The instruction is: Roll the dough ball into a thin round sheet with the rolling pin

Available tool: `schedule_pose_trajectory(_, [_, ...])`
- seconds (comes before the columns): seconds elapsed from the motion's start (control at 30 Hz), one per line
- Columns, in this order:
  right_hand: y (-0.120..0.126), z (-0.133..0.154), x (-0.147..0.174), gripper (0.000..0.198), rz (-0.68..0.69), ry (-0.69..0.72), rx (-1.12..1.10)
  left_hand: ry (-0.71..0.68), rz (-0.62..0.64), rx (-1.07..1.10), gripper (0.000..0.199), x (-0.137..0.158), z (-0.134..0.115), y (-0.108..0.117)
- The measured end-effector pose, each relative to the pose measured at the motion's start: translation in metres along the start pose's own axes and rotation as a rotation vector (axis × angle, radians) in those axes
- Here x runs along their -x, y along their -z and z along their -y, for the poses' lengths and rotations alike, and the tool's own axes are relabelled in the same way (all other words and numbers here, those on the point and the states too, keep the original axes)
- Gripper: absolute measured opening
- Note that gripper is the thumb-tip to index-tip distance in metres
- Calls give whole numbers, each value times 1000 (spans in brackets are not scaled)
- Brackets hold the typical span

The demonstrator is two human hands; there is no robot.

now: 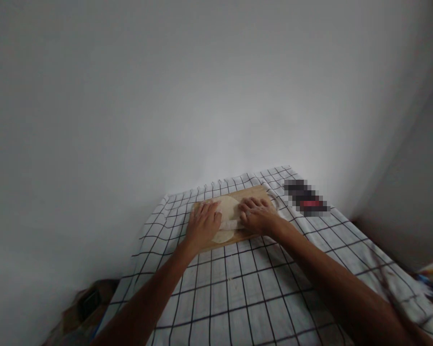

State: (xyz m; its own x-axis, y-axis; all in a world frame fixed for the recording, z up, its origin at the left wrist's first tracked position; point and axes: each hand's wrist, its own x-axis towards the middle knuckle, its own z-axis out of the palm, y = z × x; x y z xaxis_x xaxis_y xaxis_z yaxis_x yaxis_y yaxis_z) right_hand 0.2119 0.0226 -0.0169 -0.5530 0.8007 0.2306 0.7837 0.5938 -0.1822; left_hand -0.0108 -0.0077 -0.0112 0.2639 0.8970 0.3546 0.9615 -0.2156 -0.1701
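A flat round of pale dough (229,207) lies on a wooden board (250,193). Across the dough runs a light-coloured rolling pin (231,225), its middle showing between my hands. My left hand (204,221) bears down on the pin's left end, fingers extended forward over it. On the right end rests my right hand (257,215), with its fingers bent over the pin. Both ends of the pin are hidden beneath my palms. Some white flour shows on my fingers.
The board sits on a table with a white, black-checked cloth (216,298). A pixelated dark and red item (306,199) lies to the right of the board. A plain wall (216,96) rises behind the table. Brown items (88,305) stand low at the left.
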Motion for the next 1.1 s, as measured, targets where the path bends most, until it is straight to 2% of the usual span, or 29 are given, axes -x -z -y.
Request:
schedule_pose_trajectory(0.13, [4,7,10,46,-7,5,-18,20,17,-2,40,9,-5,5])
schedule_pose_trajectory(0.43, [0,21,27,43,-155,-24,-29,42,-28,30,44,15,-7,3])
schedule_pose_trajectory(0.63, [7,10,2,37,-160,-95,26,58,-24,102,41,-8,-1,0])
schedule_pose_trajectory(0.83, [8,-2,-26,44,-168,-138,94,156,4,186,42,-39,7,-13])
schedule_pose_trajectory(1.1, [4,-19,-55,43,-57,-140,83,200,10,222,42,-59,17,-23])
